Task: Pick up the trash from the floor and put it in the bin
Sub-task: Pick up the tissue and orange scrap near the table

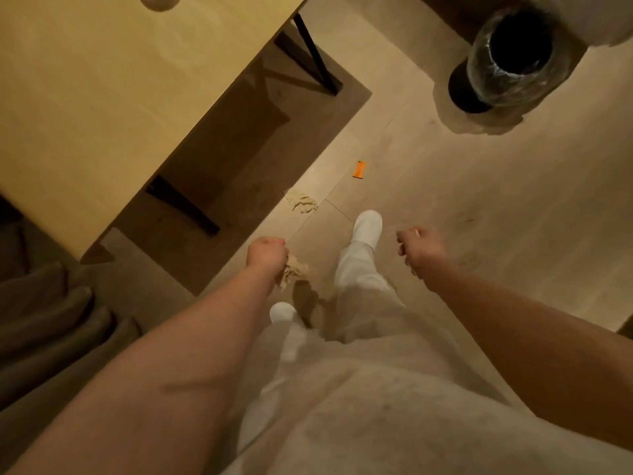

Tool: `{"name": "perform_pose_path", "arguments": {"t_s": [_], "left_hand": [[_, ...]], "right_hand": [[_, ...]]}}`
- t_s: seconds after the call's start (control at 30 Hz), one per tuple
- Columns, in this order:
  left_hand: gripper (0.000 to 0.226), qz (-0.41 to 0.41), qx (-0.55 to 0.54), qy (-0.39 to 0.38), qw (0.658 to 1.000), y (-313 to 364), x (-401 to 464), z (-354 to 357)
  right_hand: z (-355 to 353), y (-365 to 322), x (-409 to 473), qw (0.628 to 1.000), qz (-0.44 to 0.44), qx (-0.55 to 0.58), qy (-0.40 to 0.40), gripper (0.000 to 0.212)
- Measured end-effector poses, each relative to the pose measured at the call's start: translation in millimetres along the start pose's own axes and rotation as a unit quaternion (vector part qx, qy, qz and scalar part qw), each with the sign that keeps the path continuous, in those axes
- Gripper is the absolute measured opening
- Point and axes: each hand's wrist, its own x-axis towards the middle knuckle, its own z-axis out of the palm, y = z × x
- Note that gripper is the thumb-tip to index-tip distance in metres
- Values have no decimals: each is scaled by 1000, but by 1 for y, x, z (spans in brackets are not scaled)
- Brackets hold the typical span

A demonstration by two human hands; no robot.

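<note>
My left hand (266, 257) is closed around a crumpled beige tissue (293, 271) that hangs below the fist, above the floor. A second crumpled tissue (302, 201) lies on the floor just ahead, beside the table's shadow. Farther on lies a small orange wrapper (359, 170). The black bin (510, 60), lined with a clear plastic bag, stands at the far right with its mouth open. My right hand (419, 248) hovers to the right with fingers curled; something small and pale seems to sit in it, but I cannot make it out.
A wooden table (102, 97) with black legs (317, 56) fills the left side. A brown cushioned seat (44, 320) sits at the lower left. My legs in pale trousers and white slippers (368, 228) stand on the tiled floor, one foot near the tissue.
</note>
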Motion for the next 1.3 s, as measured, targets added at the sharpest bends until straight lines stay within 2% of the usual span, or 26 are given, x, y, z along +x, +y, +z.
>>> {"name": "perform_pose_path", "arguments": {"t_s": [0.13, 0.23, 0.33, 0.43, 0.57, 0.63, 0.7, 0.77, 0.87, 0.97, 1.13, 1.2, 1.3], "left_hand": [[31, -23, -18, 47, 998, 38, 31, 19], [30, -34, -6, 42, 999, 58, 77, 41], [23, -38, 39, 28, 998, 64, 143, 68], [40, -47, 105, 5, 993, 57, 221, 100], [48, 20, 260, -59, 964, 45, 326, 145], [54, 41, 320, -76, 943, 37, 376, 166], [62, 42, 337, -58, 939, 24, 421, 181], [65, 28, 332, -29, 943, 10, 460, 195], [62, 25, 328, -10, 944, -12, 507, 215], [55, 46, 319, 4, 947, -32, 542, 228], [59, 53, 277, 32, 959, -53, 575, 240], [53, 66, 285, 19, 956, -60, 580, 241], [33, 97, 368, 35, 924, -61, 579, 236]], "right_hand": [[-2, -37, 56, 999, -15, -24, -38, 21], [18, -46, 115, 997, -9, -53, -51, 17], [51, -25, 195, 991, -29, -125, -42, 27], [91, -14, 259, 984, -53, -157, -66, 34], [136, 7, 355, 971, -91, -217, -50, 25], [157, 19, 408, 962, -110, -249, -36, 35], [176, 33, 458, 946, -160, -283, 9, 43], [192, 42, 498, 944, -167, -283, 33, 45], [215, 49, 542, 953, -147, -262, 43, 53], [229, 57, 586, 941, -171, -283, 71, 65], [241, 58, 622, 930, -183, -312, 69, 72], [241, 64, 632, 931, -198, -302, 59, 66], [241, 67, 637, 926, -210, -310, 42, 47]]}}
